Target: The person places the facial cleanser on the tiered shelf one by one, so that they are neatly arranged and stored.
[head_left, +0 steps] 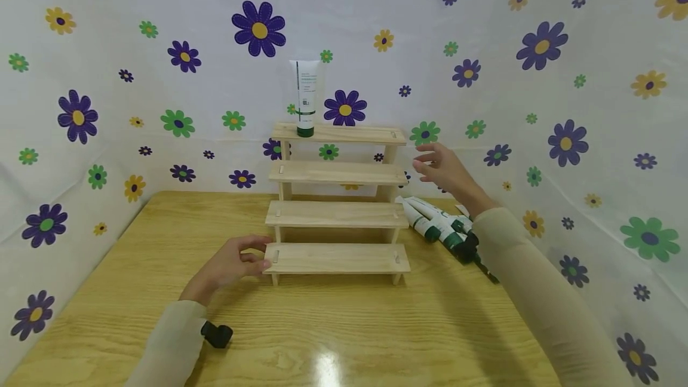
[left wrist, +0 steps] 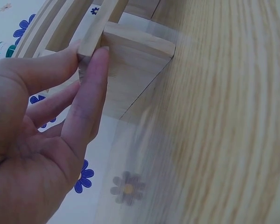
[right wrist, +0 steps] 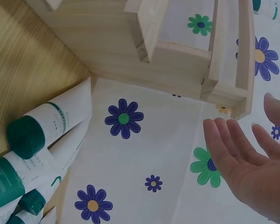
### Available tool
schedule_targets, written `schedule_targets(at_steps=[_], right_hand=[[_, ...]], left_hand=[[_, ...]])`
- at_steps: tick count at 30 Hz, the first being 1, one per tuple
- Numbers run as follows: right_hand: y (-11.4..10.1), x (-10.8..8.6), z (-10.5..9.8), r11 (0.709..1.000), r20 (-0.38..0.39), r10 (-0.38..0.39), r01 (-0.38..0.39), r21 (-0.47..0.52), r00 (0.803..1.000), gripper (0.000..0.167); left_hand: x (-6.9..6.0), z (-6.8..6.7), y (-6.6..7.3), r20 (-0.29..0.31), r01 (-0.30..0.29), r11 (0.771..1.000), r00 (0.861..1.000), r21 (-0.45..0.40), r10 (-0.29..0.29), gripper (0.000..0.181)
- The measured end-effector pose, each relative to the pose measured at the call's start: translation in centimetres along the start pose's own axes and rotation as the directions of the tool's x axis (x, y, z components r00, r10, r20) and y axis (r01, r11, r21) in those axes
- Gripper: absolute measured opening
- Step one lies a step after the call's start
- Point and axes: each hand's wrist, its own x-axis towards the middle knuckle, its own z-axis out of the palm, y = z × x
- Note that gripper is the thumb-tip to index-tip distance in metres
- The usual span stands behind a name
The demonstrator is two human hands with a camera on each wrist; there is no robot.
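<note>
A four-tier wooden stand (head_left: 337,214) is on the table, and one white tube with a green cap (head_left: 306,97) stands upright at the left of its top shelf. My left hand (head_left: 231,267) pinches the left end of the lowest shelf (head_left: 338,258); the left wrist view shows thumb and fingers (left wrist: 91,98) on the board's end (left wrist: 95,35). Beside the right end of the upper shelves my right hand (head_left: 446,172) is held in the air, fingers apart and slightly bent, holding nothing. In the right wrist view this hand (right wrist: 252,163) is near the stand's edge (right wrist: 245,60), not touching it.
Several white tubes with green caps (head_left: 443,232) lie in a pile on the table, right of the stand, partly behind my right forearm; the right wrist view shows them too (right wrist: 51,121). A flower-patterned cloth (head_left: 215,76) hangs behind and at both sides of the wooden table (head_left: 322,327).
</note>
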Motion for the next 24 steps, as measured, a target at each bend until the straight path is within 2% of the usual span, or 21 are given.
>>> schedule_targets(at_steps=[13,17,24], right_hand=[[2.8,-1.2,-0.5,0.996,0.021,0.05,-0.048,-0.075,0.999,0.051],[3.7,-1.9,-0.8,0.99,0.065,0.085,-0.077,-0.116,0.994,0.051],[5.4,-2.9,-1.6,0.981,0.139,0.069,-0.041,-0.192,0.988,0.05]], left_hand=[[-0.1,0.2,0.0,-0.001,0.003,1.0,1.0,0.011,-0.003,0.061],[0.0,0.2,-0.1,-0.004,-0.002,1.0,1.0,0.014,0.002,0.061],[-0.1,0.1,0.0,-0.001,-0.005,1.0,1.0,0.027,0.005,0.061]])
